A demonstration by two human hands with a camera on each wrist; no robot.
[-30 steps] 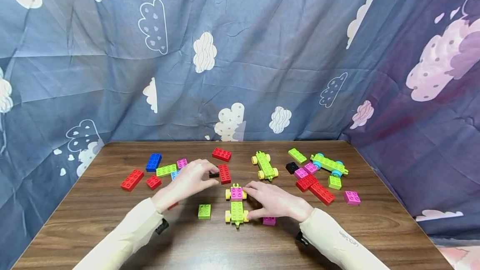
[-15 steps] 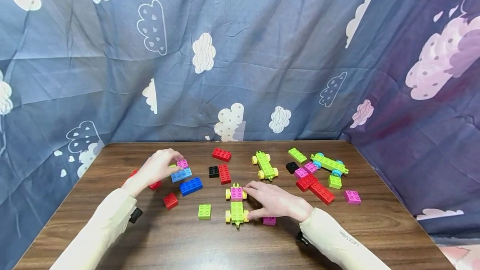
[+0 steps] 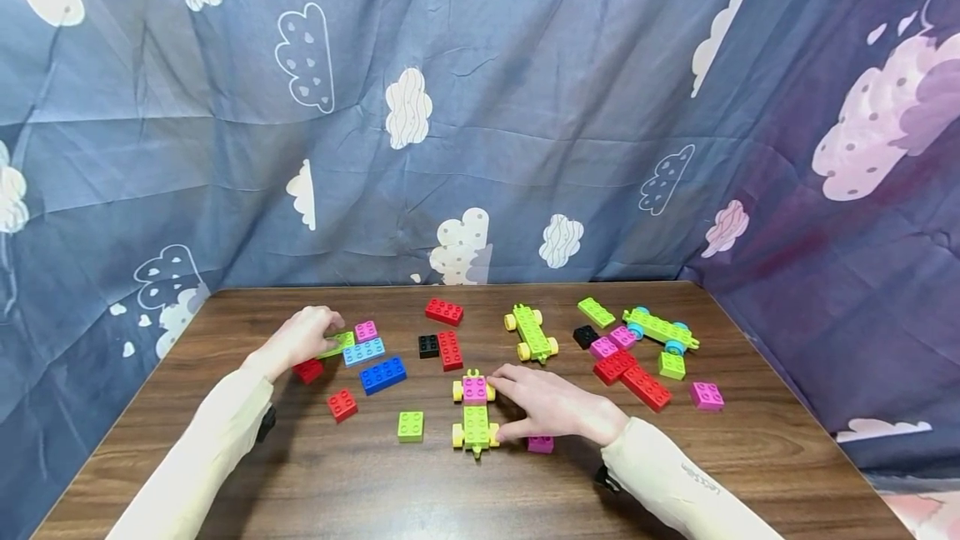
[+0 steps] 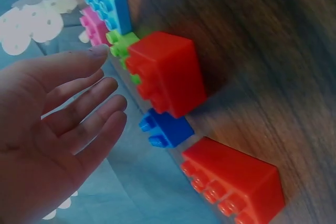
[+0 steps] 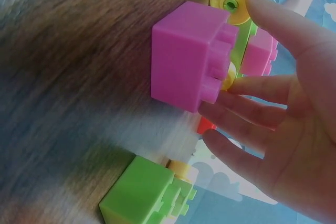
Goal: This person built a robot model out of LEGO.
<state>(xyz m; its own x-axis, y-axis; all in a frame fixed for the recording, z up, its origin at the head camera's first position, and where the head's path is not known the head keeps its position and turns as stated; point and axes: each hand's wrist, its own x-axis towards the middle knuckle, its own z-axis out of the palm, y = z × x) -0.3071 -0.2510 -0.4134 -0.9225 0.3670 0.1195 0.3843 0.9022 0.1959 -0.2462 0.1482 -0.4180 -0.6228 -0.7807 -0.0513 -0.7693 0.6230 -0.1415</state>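
Left hand (image 3: 300, 338) is stretched out to the far left part of the wooden table (image 3: 525, 490), forearm running diagonally up from the near edge, fingers pretty much straight and relaxed with the tips resting on a lime green flat brick (image 3: 337, 343). From the wrist view the fingers (image 4: 79, 93) look loosely spread and not curled around anything, just the index tip touching that green piece beside a red brick (image 3: 307, 370). Right next to it sit a small pink brick (image 3: 365, 330), a light blue brick (image 3: 363, 351) and a darker blue brick (image 3: 382, 374). Right hand (image 3: 551, 407) lies low near the middle of the table, palm down, fingers extended toward the little green car with yellow wheels (image 3: 474, 423), which has a pink block (image 3: 474, 389) stacked on its far end. The fingertips touch the car's side and the thumb sits by a rear wheel, so it's steadying it more than grabbing. A loose pink brick (image 3: 540, 443) sits right under the wrist, and a small green square brick (image 3: 409, 426) is just left of the car.
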